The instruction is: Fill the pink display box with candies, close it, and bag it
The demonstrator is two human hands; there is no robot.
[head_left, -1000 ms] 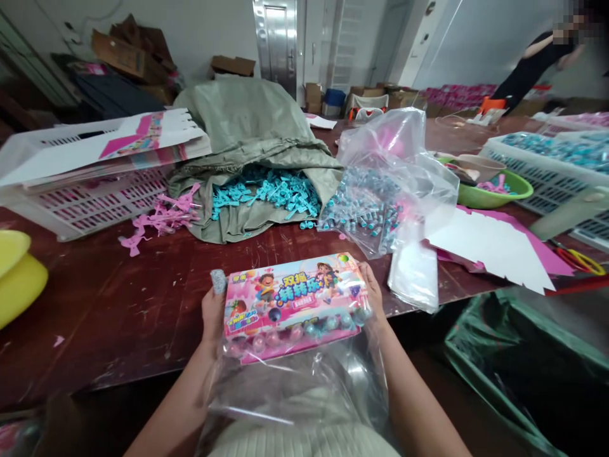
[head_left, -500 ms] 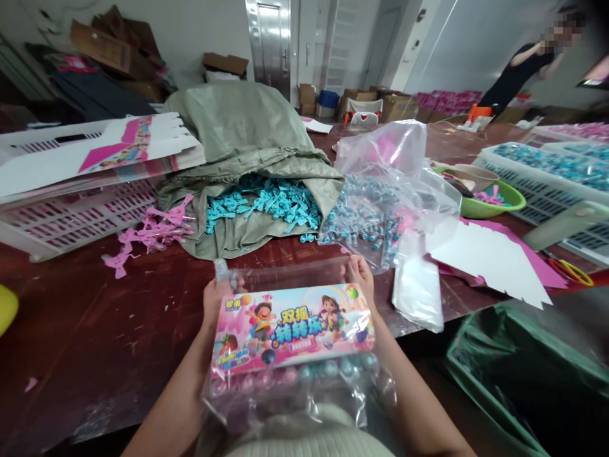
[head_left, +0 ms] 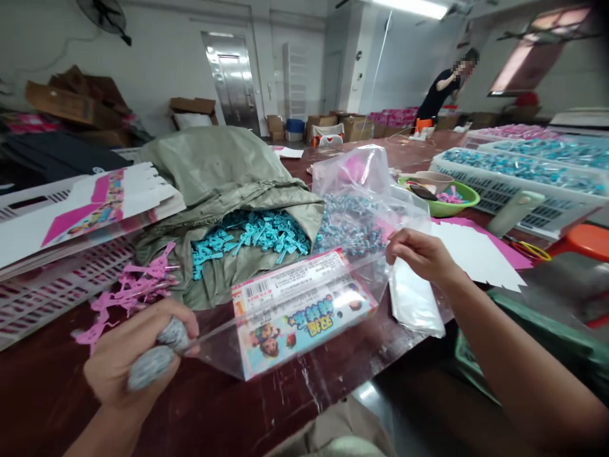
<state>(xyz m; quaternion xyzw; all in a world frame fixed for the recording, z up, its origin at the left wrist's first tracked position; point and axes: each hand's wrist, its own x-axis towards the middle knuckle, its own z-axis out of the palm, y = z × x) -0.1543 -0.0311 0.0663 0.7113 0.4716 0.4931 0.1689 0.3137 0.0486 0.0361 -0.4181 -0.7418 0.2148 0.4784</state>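
Observation:
A clear plastic bag (head_left: 216,349) is stretched between my two hands. Inside it is a printed cardboard box (head_left: 304,327), tilted, with cartoon figures and a barcode panel showing. My left hand (head_left: 128,355) is closed on the bag's left edge, and grey wrapping covers two of its fingers. On the other side, my right hand (head_left: 421,251) pinches the bag's right edge. Below that hand, a stack of clear plastic bags (head_left: 416,301) lies at the table's edge. Behind the box, a green sack (head_left: 228,155) gapes open over turquoise plastic pieces (head_left: 257,231).
Pink plastic pieces (head_left: 133,285) lie near a white basket (head_left: 61,292) topped with printed card sheets (head_left: 85,209). On the right are a green bowl (head_left: 457,206), scissors (head_left: 530,249), white card (head_left: 471,257) and filled baskets (head_left: 514,197). A person (head_left: 438,95) stands in the background.
My hands have spread apart, drawing the bag's edges wide. The box has turned from its cartoon front to a side with a barcode and has moved forward over the table. The view has tilted up.

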